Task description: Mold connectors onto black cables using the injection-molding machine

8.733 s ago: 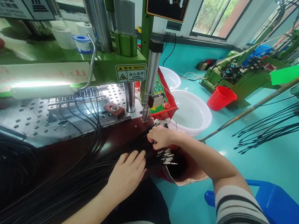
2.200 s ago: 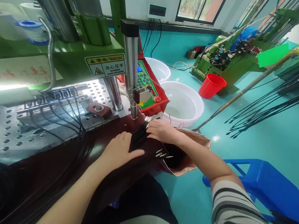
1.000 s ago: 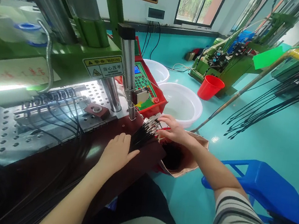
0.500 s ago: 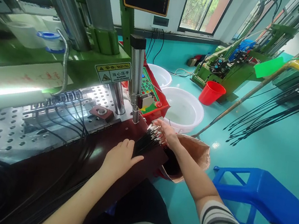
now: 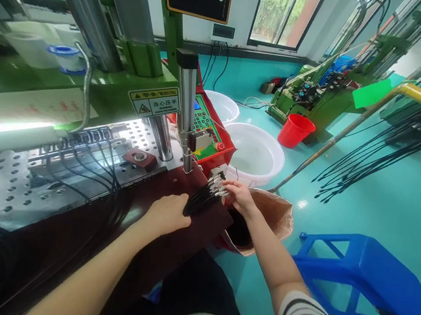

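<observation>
Clamping a black cable bundle to the counter, left hand grip sits closed over it. Right hand grip pinches its metal plug ends, beside a paper bag.

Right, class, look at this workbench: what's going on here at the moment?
A person works at a green press. Their left hand grips a bundle of black cables on the dark red bench, while the right hand touches the bundle's metal plug ends. An open brown paper bag sits just below that hand.

Left hand clenched, right hand half-open.
</observation>
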`<act>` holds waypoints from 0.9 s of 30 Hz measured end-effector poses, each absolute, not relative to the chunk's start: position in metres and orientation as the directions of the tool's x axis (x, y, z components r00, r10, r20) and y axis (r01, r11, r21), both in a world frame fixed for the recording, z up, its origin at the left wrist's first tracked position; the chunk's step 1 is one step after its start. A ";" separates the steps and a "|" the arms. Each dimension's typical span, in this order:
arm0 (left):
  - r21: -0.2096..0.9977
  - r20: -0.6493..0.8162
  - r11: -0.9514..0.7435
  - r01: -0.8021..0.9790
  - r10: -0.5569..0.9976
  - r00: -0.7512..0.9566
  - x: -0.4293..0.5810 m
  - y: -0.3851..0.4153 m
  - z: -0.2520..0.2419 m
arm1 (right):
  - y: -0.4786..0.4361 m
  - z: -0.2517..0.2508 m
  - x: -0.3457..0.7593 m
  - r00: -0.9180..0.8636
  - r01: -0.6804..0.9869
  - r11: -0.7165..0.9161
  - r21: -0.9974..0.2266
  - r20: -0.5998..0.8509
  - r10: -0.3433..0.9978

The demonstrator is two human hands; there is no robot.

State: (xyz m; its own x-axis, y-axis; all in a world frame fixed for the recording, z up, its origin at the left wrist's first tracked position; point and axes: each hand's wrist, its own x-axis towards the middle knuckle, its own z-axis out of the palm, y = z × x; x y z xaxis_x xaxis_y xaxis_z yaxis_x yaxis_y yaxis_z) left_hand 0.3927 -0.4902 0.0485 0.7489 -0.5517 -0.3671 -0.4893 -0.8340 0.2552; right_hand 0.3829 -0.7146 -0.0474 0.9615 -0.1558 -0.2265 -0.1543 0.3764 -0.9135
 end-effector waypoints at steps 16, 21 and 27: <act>0.348 -0.308 -0.845 -0.405 -0.511 0.802 0.416 -0.478 0.033 | -0.723 0.013 0.352 0.939 0.316 -0.746 -0.586 0.080 0.335; 0.547 -0.337 -0.775 -0.317 -0.549 0.765 0.417 -0.471 0.046 | -0.695 0.044 0.354 0.892 0.447 -0.894 0.039 0.051 0.449; 0.609 -0.246 -0.722 -0.328 -0.565 0.787 0.409 -0.467 0.060 | -0.659 0.041 0.372 0.631 0.772 -0.635 -0.018 0.139 0.763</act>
